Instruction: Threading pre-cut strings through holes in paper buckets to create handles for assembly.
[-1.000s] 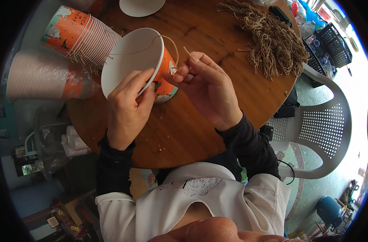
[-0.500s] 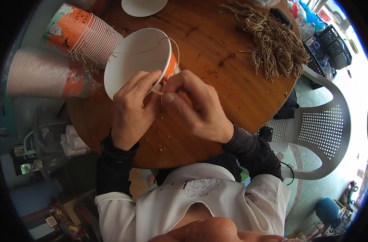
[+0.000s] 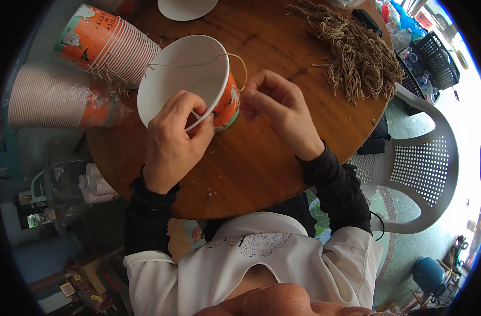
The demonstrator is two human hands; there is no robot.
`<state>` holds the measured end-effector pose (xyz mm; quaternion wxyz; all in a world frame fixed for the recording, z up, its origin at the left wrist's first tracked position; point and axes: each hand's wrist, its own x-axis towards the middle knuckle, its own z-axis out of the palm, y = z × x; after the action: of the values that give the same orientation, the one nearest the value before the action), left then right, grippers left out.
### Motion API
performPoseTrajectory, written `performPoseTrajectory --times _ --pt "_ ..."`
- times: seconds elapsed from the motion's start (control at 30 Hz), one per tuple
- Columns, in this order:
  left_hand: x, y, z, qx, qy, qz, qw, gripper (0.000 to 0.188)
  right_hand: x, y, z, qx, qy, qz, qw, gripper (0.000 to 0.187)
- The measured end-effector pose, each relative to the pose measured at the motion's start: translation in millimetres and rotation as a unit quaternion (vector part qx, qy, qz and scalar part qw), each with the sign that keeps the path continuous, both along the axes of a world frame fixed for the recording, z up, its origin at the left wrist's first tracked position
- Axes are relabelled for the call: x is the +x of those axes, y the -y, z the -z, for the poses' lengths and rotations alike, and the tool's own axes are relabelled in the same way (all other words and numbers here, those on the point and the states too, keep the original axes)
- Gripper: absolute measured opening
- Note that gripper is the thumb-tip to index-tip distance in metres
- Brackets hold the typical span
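Note:
A large paper bucket (image 3: pixel 227 108), white inside and printed orange outside, lies tilted on the table with its mouth toward me. My left hand (image 3: pixel 173 138) is closed on its near rim, fingers inside and thumb outside. Thin tan string (image 3: pixel 244 66) runs across the mouth, over the right side of the rim and down toward my right hand (image 3: pixel 282 108). That hand is pinched on the string beside the bucket's right wall, apart from the bucket. My fingers hide the string's end.
Stacked orange buckets (image 3: pixel 111 45) and a plastic-wrapped stack (image 3: pixel 56 97) lie at the left. A white round lid or bucket (image 3: pixel 186 8) is at the far edge. A bundle of tan strings (image 3: pixel 356 58) rests on the wooden table (image 3: pixel 282 158). A plastic chair (image 3: pixel 446 158) stands right.
My right hand has moved away from the near rim, up and to the right, drawing the string out. The left hand stays on the rim; the bucket has shifted slightly right.

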<state>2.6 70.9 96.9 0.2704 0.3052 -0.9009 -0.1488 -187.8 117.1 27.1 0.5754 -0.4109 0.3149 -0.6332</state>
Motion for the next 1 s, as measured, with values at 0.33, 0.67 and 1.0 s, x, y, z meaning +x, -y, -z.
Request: performPoseTrajectory --times 0.33,0.67,1.0 --pt "1.2 2.6 1.7 -0.026 0.0 -0.011 1.0 0.022 28.5 -2.0 14.0 -0.036 -0.069 0.097 0.992 0.013" --pt "-1.8 -0.1 -0.9 0.026 -0.011 -0.022 0.999 0.019 23.8 -2.4 8.1 0.005 -0.14 0.053 0.989 0.011" --pt "-3.9 4.1 1.3 0.006 0.003 -0.011 1.0 0.014 22.2 -4.2 10.6 -0.004 -0.114 0.054 0.992 0.011"
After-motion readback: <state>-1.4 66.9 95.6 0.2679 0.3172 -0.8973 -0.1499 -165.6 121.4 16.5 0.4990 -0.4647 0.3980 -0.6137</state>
